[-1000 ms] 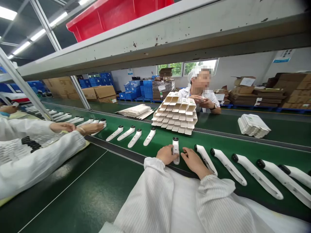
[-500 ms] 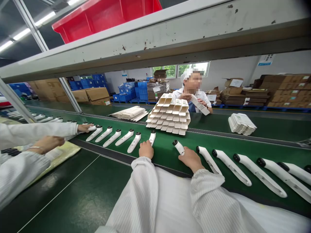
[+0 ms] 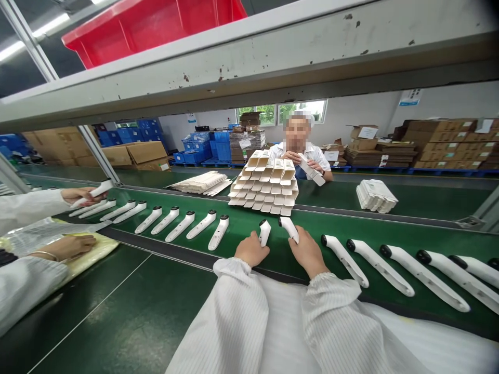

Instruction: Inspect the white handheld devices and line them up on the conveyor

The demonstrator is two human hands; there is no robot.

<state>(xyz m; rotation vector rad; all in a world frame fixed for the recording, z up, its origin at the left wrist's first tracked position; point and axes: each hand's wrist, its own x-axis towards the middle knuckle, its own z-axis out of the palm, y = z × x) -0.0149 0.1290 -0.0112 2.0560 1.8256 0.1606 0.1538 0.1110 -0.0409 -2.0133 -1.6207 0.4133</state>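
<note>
My left hand (image 3: 251,249) lies on the green conveyor belt (image 3: 241,231), its fingers around the lower end of a white handheld device (image 3: 264,232) with a dark tip. My right hand (image 3: 307,252) holds a second such device (image 3: 289,229), which slants up and to the left. Each device's lower end is hidden by the fingers. Several identical devices (image 3: 380,270) lie in a slanted row to my right, and more (image 3: 181,226) lie in a row to my left. My white striped sleeves (image 3: 327,322) fill the bottom of the view.
A co-worker's hand (image 3: 76,195) at left lifts a device, and their other hand (image 3: 74,248) rests on a plastic-covered yellow pad (image 3: 99,249). A stack of white cartons (image 3: 263,183) stands on the belt. An overhead shelf (image 3: 249,67) bears a red bin (image 3: 148,31).
My hands, together on one device a second ago, now each hold a separate device. The co-worker's hand has lifted a device. The whole view has swung, shifting the scene left.
</note>
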